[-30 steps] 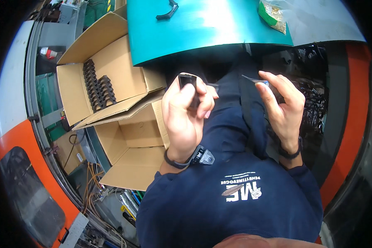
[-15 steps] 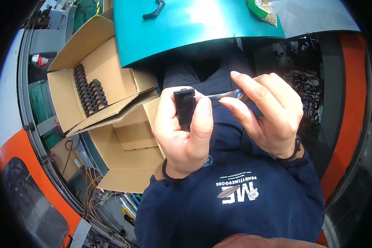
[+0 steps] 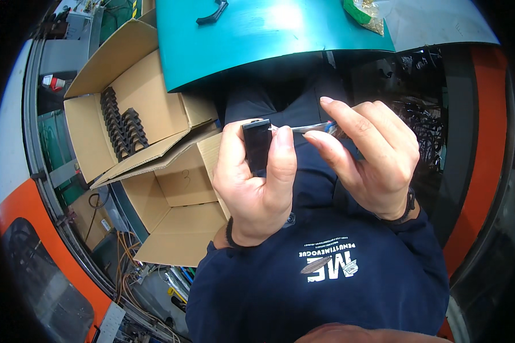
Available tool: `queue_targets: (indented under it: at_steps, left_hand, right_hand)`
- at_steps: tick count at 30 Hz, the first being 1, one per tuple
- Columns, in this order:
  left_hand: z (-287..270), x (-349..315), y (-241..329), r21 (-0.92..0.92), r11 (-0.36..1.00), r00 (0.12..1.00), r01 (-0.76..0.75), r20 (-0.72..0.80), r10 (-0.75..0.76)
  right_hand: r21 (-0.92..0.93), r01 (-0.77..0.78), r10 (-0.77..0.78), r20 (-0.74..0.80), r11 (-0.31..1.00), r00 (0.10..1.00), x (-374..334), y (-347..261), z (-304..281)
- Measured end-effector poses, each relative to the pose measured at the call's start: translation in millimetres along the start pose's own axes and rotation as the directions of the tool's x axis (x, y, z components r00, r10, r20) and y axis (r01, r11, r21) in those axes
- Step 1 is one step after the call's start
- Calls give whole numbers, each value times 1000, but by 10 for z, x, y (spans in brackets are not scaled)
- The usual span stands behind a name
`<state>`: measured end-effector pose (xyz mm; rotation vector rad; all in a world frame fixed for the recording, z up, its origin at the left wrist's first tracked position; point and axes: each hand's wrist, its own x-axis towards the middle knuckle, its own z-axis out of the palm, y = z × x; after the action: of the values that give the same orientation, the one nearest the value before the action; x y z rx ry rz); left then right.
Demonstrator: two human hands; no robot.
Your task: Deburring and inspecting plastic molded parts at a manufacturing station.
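My left hand [image 3: 257,183] is closed around a black rectangular plastic part [image 3: 258,144], held upright between thumb and fingers. In my right hand [image 3: 375,154] is a slim, shiny pointed tool [image 3: 304,129] with some blue near its grip. Its thin end meets the right edge of the black part, close to my left thumb tip. My right forefinger and thumb reach along either side of the tool; the rest of its handle is hidden in the hand. Exactly what kind of tool it is cannot be made out.
A teal tabletop [image 3: 240,63] ahead bears a curved black part [image 3: 213,14] and a bag of small brass-coloured pieces [image 3: 367,14]. On the left, an open cardboard box [image 3: 169,108] holds rows of black parts [image 3: 120,128]. Another open box [image 3: 174,228] stands nearer.
The black part has tilted slightly and moved a little to the right with my left hand. My right hand stays nearly in place, with the tool still at the part's edge.
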<state>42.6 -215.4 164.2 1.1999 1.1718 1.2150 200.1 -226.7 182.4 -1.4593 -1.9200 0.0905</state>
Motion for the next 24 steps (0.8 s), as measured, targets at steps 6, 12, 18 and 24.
queue_targets:
  at_steps: [6,12,18,24]
  left_hand:
    - [-10,18,-31,28,999,1000,18,10,-18]
    - [-76,139,-24,-282,954,991,99,114,-69]
    - [-194,225,-147,-604,784,968,144,251,16]
    - [-162,217,-136,-539,826,961,169,275,-17]
  right_hand:
    - [6,-26,26,-4,1000,1000,10,9,-7]
    - [84,-112,118,-64,990,991,-16,22,-10]
    - [83,-213,214,-2,973,977,-128,90,-5]
    - [106,-259,260,4,960,966,-183,123,13]
